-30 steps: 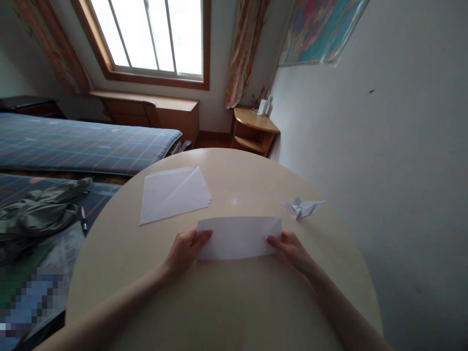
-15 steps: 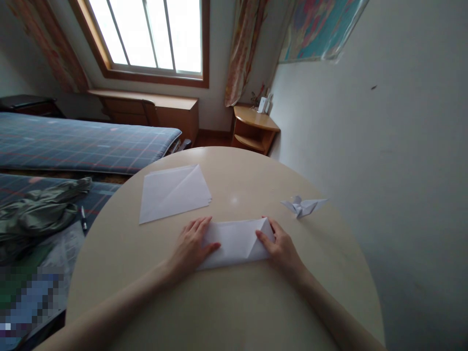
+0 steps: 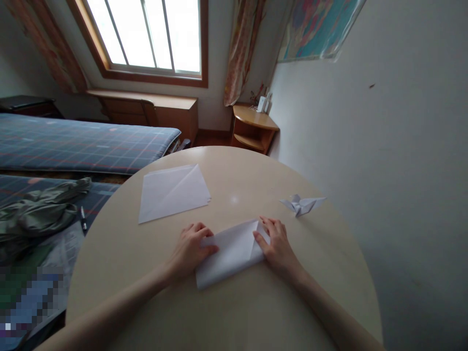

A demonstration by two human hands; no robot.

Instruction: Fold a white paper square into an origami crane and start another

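Round cream table point(image 3: 234, 312). On it, a folded white paper strip point(image 3: 230, 253) slants from near left to far right between two bare hands: left hand point(image 3: 188, 251) pinching its left end, right hand point(image 3: 278, 246) gripping the creased right end, equally near.

The site is a room in a home, most likely a bedroom. Reference landmark: the table point(image 3: 226, 170), round and pale. Beyond its left side lies a mattress point(image 3: 87, 144) with a plaid cover; nearer, on the same side, a second plaid surface point(image 3: 106, 191) carries crumpled cloth point(image 3: 47, 209). Beyond the table, to the left, a wooden desk point(image 3: 175, 101) stands below a wood-framed window point(image 3: 153, 39). Curtains point(image 3: 239, 53) with a printed pattern flank the window. Directly beyond the table, slightly right, is a small corner shelf point(image 3: 254, 117). Right of the table is a plain wall point(image 3: 402, 146) bearing a colourful poster point(image 3: 321, 29).
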